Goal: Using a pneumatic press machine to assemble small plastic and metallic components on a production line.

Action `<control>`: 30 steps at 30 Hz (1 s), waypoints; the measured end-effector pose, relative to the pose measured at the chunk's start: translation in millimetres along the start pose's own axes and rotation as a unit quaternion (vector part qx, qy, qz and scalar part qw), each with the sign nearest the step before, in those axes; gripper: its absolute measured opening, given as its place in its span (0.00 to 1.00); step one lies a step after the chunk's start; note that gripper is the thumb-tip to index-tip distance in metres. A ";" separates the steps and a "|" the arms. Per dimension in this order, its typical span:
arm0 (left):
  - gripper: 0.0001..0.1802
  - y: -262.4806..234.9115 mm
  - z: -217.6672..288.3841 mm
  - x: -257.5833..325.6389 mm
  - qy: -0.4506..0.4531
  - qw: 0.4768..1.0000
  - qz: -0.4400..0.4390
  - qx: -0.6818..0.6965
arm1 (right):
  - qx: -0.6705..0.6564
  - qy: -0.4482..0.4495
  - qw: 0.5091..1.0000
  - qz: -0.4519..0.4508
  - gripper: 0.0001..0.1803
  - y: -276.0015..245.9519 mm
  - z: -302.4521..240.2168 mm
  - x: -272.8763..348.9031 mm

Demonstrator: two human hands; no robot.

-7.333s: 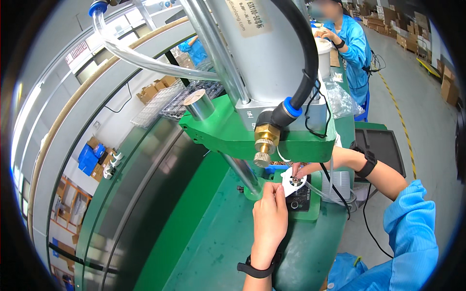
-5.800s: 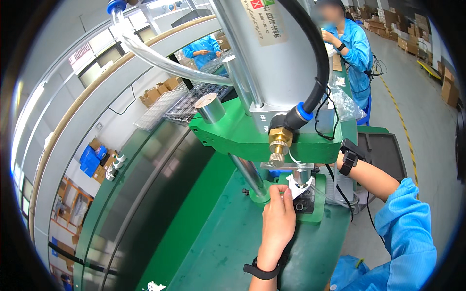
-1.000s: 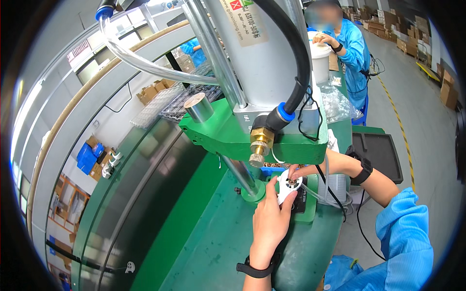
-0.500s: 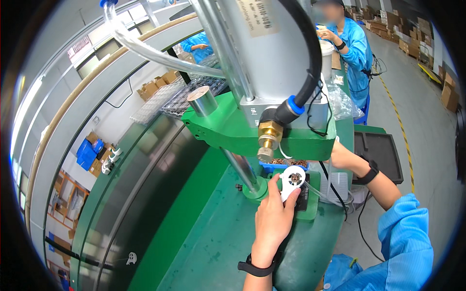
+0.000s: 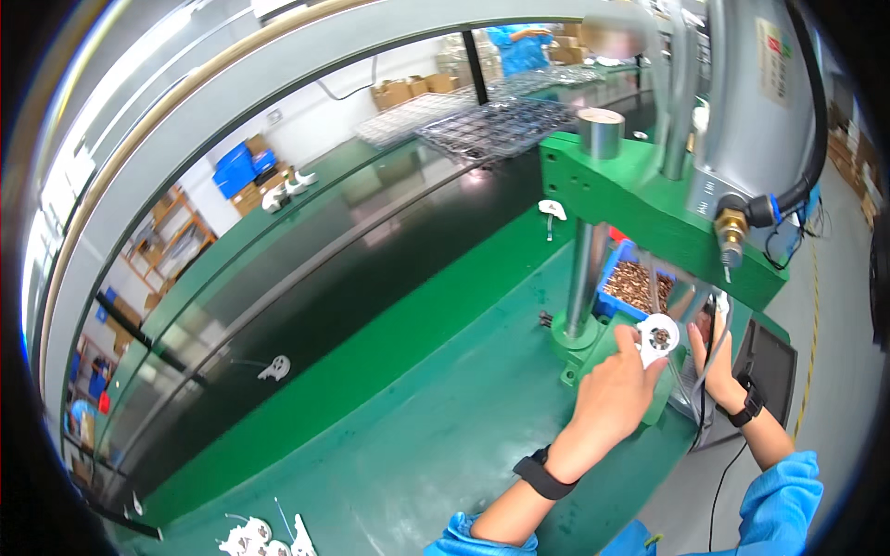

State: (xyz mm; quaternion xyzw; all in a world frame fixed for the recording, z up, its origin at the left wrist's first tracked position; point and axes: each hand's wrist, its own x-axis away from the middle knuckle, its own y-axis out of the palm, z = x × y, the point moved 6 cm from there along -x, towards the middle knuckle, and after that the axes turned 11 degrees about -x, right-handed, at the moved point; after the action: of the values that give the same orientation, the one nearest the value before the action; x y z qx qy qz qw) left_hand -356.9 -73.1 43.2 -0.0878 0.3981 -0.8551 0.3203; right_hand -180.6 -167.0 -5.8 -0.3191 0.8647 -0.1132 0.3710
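Observation:
My left hand (image 5: pixel 616 389) pinches a white round plastic part (image 5: pixel 656 339) with a metal-looking centre, between thumb and fingers. The part is above the base of a green bench press (image 5: pixel 649 199), in front of its steel column (image 5: pixel 583 278). My right hand (image 5: pixel 719 357) is beside the press, behind thin cables, its thumb and fingers stretched out and apart. Nothing shows in its grasp, though cables partly cover the fingers. Just behind the part, a blue bin (image 5: pixel 607 303) holds many small copper-coloured pieces.
A dark conveyor belt (image 5: pixel 371 269) runs along the green table (image 5: pixel 445 408), carrying a white part (image 5: pixel 275 368). More white parts (image 5: pixel 248 537) lie at the near left edge. Black trays (image 5: pixel 496 128) sit beyond the belt, near another person's blue sleeve (image 5: pixel 519 56). A dark tray (image 5: pixel 769 371) stands at right.
The view has swung left, so the press shows farther right and more of the belt is visible. My right hand, hidden behind the press before, now shows. The white part remains in my left hand.

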 end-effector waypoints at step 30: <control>0.08 -98.5 -66.6 22.9 0.073 0.980 -0.080 0.169 | 0.075 -0.057 0.986 -0.141 0.07 49.0 17.0 -72.1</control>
State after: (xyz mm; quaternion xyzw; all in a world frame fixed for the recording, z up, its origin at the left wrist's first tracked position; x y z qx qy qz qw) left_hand -448.8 1.4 68.9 -0.0017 0.2614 -0.9372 0.2311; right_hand -153.8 -82.7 2.2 -0.4148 0.7777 -0.2100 0.4232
